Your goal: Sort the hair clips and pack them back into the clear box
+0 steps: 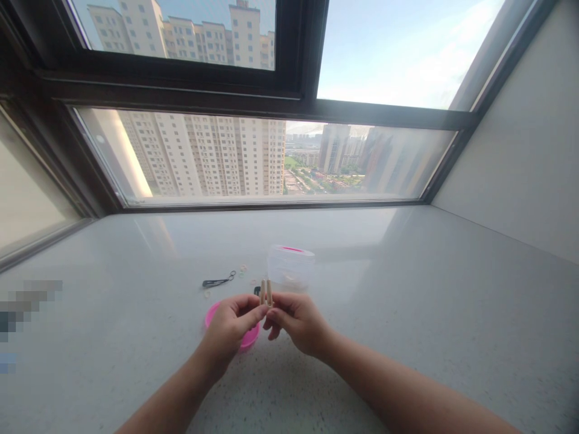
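Observation:
Between my hands stand two slim beige hair clips (266, 292), upright and side by side. My left hand (235, 322) pinches the left one between thumb and fingers. My right hand (296, 319) grips the other the same way, its lower fingers curled beneath. The fingertips cover the clips' lower ends, so I cannot tell whether they are joined. Under my left hand lies a round pink lid or dish (249, 339), partly hidden. A small black piece (257, 290) shows just behind my left fingertips.
Behind my hands stands a clear plastic container (289, 265) with a pink strip on top. To its left lie a black clip with a looped end (218, 281) and several tiny pale bands (243, 270). All rest on a speckled white sill (407, 313) below a dark-framed window (271, 206).

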